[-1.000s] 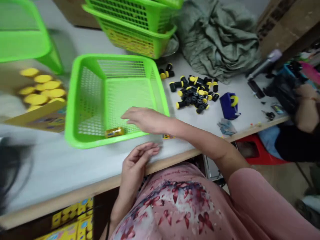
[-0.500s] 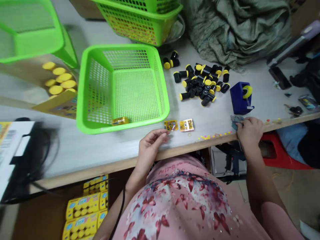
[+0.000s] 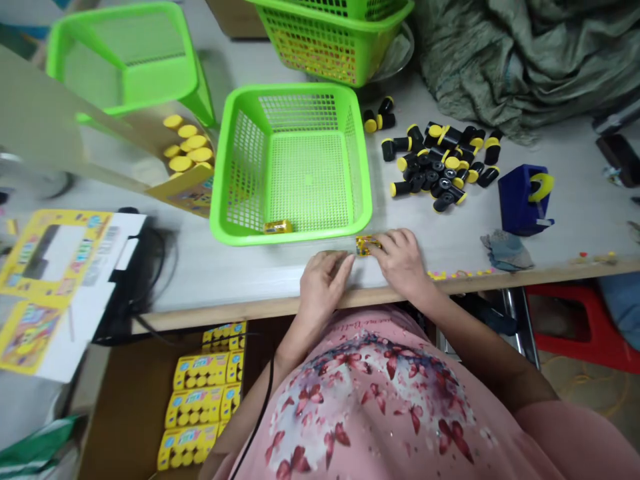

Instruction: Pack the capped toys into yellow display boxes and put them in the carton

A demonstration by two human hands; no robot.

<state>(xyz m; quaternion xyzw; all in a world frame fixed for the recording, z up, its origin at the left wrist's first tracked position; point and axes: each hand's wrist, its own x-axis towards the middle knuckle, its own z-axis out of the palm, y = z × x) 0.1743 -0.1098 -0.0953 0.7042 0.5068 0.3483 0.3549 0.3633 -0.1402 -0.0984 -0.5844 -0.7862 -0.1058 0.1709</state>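
My right hand [image 3: 400, 260] rests on the table edge with its fingers curled over a small yellow packet [image 3: 366, 245]. My left hand [image 3: 323, 283] lies beside it, fingers bent toward the same spot, nothing visibly in it. Just beyond both hands stands a green mesh basket [image 3: 230, 167] with one small yellow packet [image 3: 277, 227] lying at its front wall. A pile of black and yellow cylinders [image 3: 440, 167] lies to the right of the basket.
A blue tape dispenser [image 3: 523, 200] and a grey rag [image 3: 505, 250] sit right of my hands. More green baskets [image 3: 125, 60] stand behind. An open box of yellow caps [image 3: 187, 150], yellow printed cards [image 3: 55, 253], a grey cloth [image 3: 525, 53] and yellow boxes under the table [image 3: 200, 393].
My right hand went from the basket out to the rag at the right edge, then came back to the yellow packets in front of me. My left hand stayed by the table edge.
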